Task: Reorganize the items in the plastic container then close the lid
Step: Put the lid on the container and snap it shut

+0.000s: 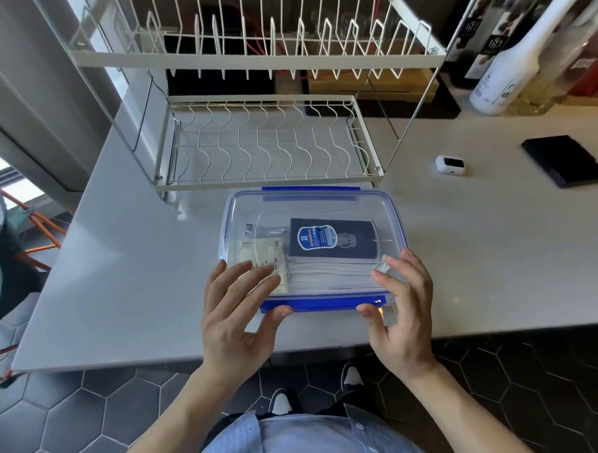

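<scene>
Resting on the pale, smooth counter (463, 253) in front of a white wire dish rack (263, 139), one clear rectangular plastic container (312, 246) wears its transparent lid (324, 204), edged with two blue latches, near (323, 303) and far. Inside lie one dark glossy packet (332, 238), one cream sachet (257, 253) and a stack of white folded pieces. Two bare hands work the near edge: the left hand (238, 314) lies spread flat on the lid, thumb against the near latch; the right hand (402, 311) curls loosely at the corner, fingers apart, clamping nothing.
</scene>
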